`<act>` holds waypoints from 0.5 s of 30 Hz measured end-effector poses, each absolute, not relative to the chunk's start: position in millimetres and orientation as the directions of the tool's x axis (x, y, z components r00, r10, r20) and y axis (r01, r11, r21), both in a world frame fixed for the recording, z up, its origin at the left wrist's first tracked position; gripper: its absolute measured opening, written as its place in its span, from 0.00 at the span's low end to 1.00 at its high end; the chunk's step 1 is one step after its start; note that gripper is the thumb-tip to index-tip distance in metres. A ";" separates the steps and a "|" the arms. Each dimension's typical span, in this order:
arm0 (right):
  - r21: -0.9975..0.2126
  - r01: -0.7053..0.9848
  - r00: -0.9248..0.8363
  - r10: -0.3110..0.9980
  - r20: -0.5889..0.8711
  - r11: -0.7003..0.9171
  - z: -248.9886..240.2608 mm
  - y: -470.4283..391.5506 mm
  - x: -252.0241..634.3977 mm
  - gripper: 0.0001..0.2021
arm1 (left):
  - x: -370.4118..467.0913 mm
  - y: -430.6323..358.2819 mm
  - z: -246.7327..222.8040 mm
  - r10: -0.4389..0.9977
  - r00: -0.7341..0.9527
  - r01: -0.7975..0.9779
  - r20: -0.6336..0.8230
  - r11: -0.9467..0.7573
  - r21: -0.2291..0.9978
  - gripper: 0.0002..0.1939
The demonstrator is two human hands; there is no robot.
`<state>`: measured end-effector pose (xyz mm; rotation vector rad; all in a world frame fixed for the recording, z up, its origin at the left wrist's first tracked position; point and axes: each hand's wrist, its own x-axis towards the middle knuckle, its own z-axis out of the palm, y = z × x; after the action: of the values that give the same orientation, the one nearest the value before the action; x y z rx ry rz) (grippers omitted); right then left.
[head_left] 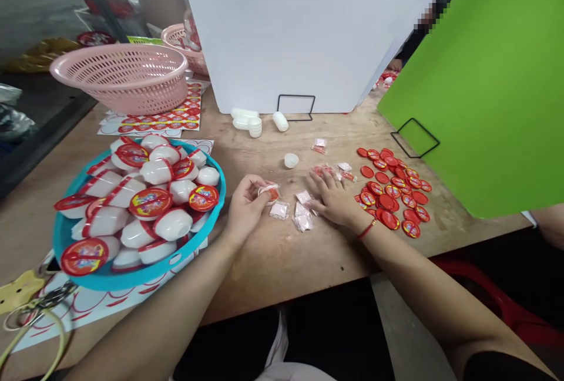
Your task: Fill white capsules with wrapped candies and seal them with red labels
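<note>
My left hand [245, 204] is closed around a small white plastic cup [261, 192] with a red-orange packet [273, 194] at its mouth. My right hand [335, 198] lies with fingers apart over the table, fingertips at a few small red packets [324, 169] and the thumb beside pale pink packets [302, 218]. Another pink packet [279, 211] lies just below the left hand. Between and beyond the hands stands an open cup [291, 161]. Right of my right hand spreads a pile of round red lids [388, 202], some with printed stickers.
A blue basin [222, 190] full of lidded white cups stands at left, with a pink basket [118, 67] behind it. Stacked white cups [245, 120] lie by a white board [282, 29]. A green board [493, 93] stands right. Scissors [39, 304] lie front left.
</note>
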<state>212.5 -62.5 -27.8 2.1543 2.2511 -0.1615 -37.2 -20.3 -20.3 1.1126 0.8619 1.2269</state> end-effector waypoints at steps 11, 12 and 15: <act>0.059 0.993 0.103 0.995 0.004 -0.103 24.1 -55.1 228.7 0.24 | -44.3 -20.3 -21.2 0.985 0.159 -0.307 -0.072 0.119 0.944 0.07; 0.110 0.988 0.112 0.992 -0.052 -0.105 30.6 -62.3 245.0 0.21 | -43.7 -21.4 -20.3 0.980 0.182 -0.323 -0.086 0.142 0.935 0.08; 0.122 0.992 0.048 0.965 -0.257 -0.017 39.7 -79.3 290.1 0.19 | -41.1 -25.6 -19.6 0.961 0.258 -0.314 -0.104 0.186 0.931 0.12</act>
<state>290.1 -79.3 39.7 2.0612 1.9940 -0.1461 -41.1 -25.6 -19.6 0.9583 0.8571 1.0729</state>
